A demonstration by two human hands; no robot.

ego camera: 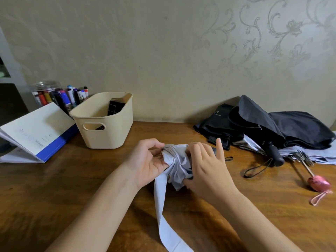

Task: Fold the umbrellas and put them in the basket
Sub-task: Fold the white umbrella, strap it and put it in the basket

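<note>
A pale grey folded umbrella (177, 165) lies bunched at the middle of the wooden table, and both my hands hold it. My left hand (145, 162) pinches its left end where the rib tips gather. My right hand (207, 170) curls over its right part, index finger raised. Its long closing strap (163, 211) trails toward me. The beige plastic basket (103, 124) stands at the back left with a dark checked item (114, 107) inside. At the right lie a black umbrella pile (283, 128) and a light umbrella with a pink handle (319, 183).
A white and blue binder (36, 131) leans open at the left edge. Behind it stand a clear jar and several markers (69, 96). A wall closes the table's far side. Bare wood (72, 179) shows in front of the basket.
</note>
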